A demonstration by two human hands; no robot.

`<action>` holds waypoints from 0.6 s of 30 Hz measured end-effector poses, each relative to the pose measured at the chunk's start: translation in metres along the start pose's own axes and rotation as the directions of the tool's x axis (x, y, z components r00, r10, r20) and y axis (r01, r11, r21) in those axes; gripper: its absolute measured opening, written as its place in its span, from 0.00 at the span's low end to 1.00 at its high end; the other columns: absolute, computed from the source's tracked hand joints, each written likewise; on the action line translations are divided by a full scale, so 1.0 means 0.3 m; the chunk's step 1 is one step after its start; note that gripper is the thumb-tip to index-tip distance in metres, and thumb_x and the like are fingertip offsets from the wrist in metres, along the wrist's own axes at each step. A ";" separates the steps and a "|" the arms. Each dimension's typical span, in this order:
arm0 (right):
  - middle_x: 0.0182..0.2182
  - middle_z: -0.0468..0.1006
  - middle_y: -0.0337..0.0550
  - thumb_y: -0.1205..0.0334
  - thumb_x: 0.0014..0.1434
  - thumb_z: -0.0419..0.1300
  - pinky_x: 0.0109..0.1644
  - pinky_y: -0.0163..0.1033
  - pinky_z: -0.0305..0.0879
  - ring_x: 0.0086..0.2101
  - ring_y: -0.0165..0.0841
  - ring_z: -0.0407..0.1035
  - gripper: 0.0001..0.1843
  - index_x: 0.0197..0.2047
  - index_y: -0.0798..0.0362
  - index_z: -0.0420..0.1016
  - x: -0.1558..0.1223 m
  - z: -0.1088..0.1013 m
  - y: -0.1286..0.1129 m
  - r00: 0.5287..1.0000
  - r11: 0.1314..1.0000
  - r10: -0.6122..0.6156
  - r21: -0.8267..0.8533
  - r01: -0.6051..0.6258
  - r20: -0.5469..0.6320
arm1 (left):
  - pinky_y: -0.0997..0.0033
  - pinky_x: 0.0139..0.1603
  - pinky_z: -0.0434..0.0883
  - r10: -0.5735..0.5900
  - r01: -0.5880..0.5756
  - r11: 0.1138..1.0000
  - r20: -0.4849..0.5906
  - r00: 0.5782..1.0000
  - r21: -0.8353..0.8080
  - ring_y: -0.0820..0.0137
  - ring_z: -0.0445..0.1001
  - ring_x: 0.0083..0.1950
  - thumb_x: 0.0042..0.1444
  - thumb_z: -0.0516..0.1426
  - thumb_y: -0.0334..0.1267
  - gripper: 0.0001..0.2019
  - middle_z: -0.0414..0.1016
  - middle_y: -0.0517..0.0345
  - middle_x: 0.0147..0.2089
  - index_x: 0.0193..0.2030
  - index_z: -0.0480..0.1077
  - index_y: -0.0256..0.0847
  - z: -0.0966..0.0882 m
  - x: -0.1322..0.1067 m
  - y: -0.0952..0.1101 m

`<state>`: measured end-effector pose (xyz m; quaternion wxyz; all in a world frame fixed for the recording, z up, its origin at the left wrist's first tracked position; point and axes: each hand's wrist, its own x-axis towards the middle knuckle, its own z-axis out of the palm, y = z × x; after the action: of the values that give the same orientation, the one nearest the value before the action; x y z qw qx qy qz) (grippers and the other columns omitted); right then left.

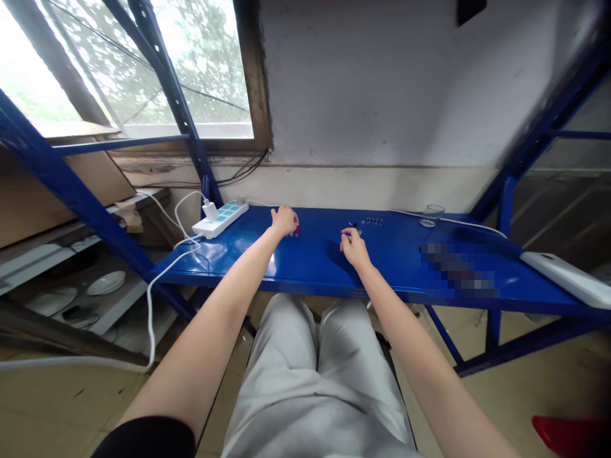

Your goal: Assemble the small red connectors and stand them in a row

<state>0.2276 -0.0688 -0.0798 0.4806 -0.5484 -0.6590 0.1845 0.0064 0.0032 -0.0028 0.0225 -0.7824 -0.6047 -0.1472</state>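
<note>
At the back of the blue table (315,267), my left hand (285,220) is lowered with its fingers bent down together. A small red piece (296,229) shows at its fingertips, and tiny pale bits stand just below them. My right hand (354,248) hovers over the middle of the table with fingers curled in; anything between them is too small to make out. A small black piece (354,225) lies just beyond its fingertips. Farther back and to the right, several tiny parts (372,221) are laid out in rows.
A white power strip (222,219) with a plug and cables is at the table's left end. A clear glass cup (432,216) stands back right, near a blurred-out dark item (458,270). At the right edge is a white slab-like object (568,277). Blue frame posts rise at both ends.
</note>
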 end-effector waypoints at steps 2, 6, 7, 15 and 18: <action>0.19 0.71 0.38 0.54 0.58 0.43 0.29 0.38 0.58 0.23 0.34 0.66 0.13 0.43 0.50 0.61 0.000 0.001 0.002 1.000 1.000 0.001 -0.001 -0.001 0.004 | 0.47 0.54 0.55 -0.018 0.018 1.000 -0.008 1.000 -0.008 0.56 0.59 0.54 0.50 0.55 0.34 0.07 0.69 0.49 0.48 0.32 0.76 0.42 0.003 0.001 -0.007; 0.19 0.70 0.37 0.54 0.58 0.44 0.30 0.38 0.59 0.23 0.33 0.66 0.13 0.43 0.50 0.61 0.001 0.002 0.003 1.000 1.000 0.003 -0.008 -0.003 0.001 | 0.46 0.55 0.54 -0.031 0.031 0.999 -0.024 0.999 -0.014 0.56 0.60 0.54 0.50 0.56 0.34 0.06 0.69 0.49 0.47 0.31 0.75 0.42 0.012 0.006 -0.017; 0.19 0.70 0.37 0.55 0.58 0.44 0.30 0.38 0.59 0.23 0.33 0.66 0.13 0.43 0.50 0.61 0.002 0.002 0.002 1.000 1.000 0.004 -0.009 -0.004 0.001 | 0.46 0.55 0.54 -0.031 0.031 0.999 -0.025 0.999 -0.016 0.56 0.60 0.54 0.50 0.56 0.34 0.06 0.69 0.49 0.47 0.30 0.75 0.42 0.015 0.007 -0.019; 0.19 0.70 0.37 0.55 0.58 0.44 0.30 0.38 0.59 0.23 0.33 0.66 0.13 0.43 0.50 0.61 -0.001 0.002 -0.002 1.000 1.000 0.003 -0.009 -0.003 0.000 | 0.44 0.56 0.52 -0.041 0.041 0.999 0.001 0.999 -0.030 0.56 0.59 0.54 0.51 0.55 0.35 0.07 0.69 0.50 0.48 0.32 0.75 0.43 0.017 0.010 -0.017; 0.19 0.70 0.37 0.54 0.58 0.44 0.30 0.38 0.59 0.22 0.33 0.66 0.14 0.43 0.51 0.61 -0.002 0.000 -0.002 1.000 1.000 -0.002 -0.003 0.002 -0.003 | 0.44 0.55 0.53 -0.032 0.031 0.999 -0.003 0.999 -0.032 0.55 0.59 0.54 0.51 0.55 0.35 0.08 0.69 0.49 0.49 0.34 0.76 0.43 0.013 0.006 -0.013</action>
<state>0.2271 -0.0695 -0.0795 0.4807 -0.5488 -0.6591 0.1823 0.0039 0.0067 -0.0067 0.0086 -0.7728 -0.6144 -0.1587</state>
